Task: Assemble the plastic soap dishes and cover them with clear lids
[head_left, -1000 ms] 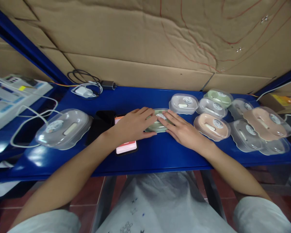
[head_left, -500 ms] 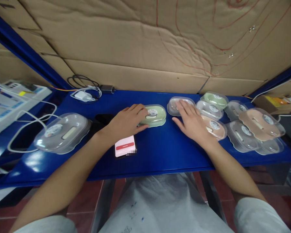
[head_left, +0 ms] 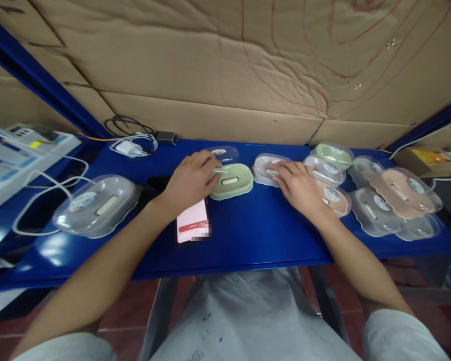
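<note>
A pale green oval dish (head_left: 240, 186), looking like a soap dish, sits uncovered on the blue table with a small cream bar in its middle. Pinched in my left hand (head_left: 193, 176) is its clear lid (head_left: 225, 153), raised and tilted up behind the dish; a round sticker shows on it. My right hand (head_left: 298, 183) grips the right end of a grey soap dish (head_left: 262, 170) just right of the green one, thumb in front and fingers over the top. Whether that dish's lid is fully on, I cannot tell.
Several lidded dishes in grey, green and peach (head_left: 406, 193) crowd the right side, some stacked. A phone (head_left: 191, 225) lies below my left hand. At the left are a larger-looking grey dish (head_left: 97, 205), a cable with a white charger (head_left: 130, 149) and power strips (head_left: 56, 150). Cardboard (head_left: 195, 75) stands behind.
The clear lid has come up off the green dish in my left hand, moving back and left. My right hand has closed on the grey dish and shifted it slightly left.
</note>
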Available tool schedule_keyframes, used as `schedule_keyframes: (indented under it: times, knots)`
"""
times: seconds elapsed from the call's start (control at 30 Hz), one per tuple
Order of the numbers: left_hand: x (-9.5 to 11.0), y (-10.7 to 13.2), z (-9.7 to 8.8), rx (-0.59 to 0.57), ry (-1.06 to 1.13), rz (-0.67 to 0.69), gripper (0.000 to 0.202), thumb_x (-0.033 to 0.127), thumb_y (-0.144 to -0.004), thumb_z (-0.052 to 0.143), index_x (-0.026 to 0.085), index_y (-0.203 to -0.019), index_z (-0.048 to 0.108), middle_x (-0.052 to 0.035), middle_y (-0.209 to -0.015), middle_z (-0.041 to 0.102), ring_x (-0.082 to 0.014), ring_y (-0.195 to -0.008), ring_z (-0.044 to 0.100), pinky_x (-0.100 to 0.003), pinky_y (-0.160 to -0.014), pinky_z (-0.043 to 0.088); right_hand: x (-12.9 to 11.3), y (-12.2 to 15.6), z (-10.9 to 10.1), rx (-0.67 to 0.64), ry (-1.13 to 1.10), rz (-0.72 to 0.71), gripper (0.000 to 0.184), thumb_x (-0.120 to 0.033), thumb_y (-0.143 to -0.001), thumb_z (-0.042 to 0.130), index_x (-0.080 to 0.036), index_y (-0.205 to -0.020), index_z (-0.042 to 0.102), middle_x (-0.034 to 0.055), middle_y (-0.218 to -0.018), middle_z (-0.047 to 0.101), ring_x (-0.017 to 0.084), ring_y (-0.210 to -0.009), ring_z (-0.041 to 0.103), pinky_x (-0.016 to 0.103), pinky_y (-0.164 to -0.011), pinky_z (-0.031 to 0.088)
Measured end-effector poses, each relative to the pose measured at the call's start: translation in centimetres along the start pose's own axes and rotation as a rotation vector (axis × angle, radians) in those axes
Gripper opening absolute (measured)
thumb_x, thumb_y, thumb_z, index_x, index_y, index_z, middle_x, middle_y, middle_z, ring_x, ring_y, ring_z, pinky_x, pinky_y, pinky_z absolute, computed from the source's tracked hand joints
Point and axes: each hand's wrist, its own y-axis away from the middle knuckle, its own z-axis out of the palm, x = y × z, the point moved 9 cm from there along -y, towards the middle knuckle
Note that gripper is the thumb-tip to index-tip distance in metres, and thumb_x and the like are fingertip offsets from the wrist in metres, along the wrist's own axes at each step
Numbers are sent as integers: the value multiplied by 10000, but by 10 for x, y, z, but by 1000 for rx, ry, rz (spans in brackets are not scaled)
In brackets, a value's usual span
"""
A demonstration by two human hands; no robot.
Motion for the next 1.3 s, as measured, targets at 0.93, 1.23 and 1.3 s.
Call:
schedule_keyframes:
  times: [0.93,1.23,1.3]
  knots:
    - [34,8,5,-2,-64,76,234,311,-1078,563,176,-1010,742,-101,-972,767,-273,-916,737,-383,-781,545,-12,4,6,-53,12,-8,461,-403,-1113,480,-128,-1444,647,186,-1356,740,351,-1221,683,472,-1011,488]
    - [44,14,21,-158,-81,165,325,398,-984,753,168,-1213,751,-113,-1134,749,-308,-1050,744,-408,-875,574,-2,1,17,-70,-28,-23,420,-351,-1140,418,-158,-1401,685,153,-1310,775,328,-1208,692,467,-1026,444]
    - [45,14,21,-187,-87,182,297,394,-978,759,176,-1180,752,-105,-1114,739,-295,-1031,740,-398,-867,571,-4,0,12,-18,-37,-36,414,-342,-1145,405,-168,-1400,681,144,-1292,783,315,-1210,687,471,-1055,421]
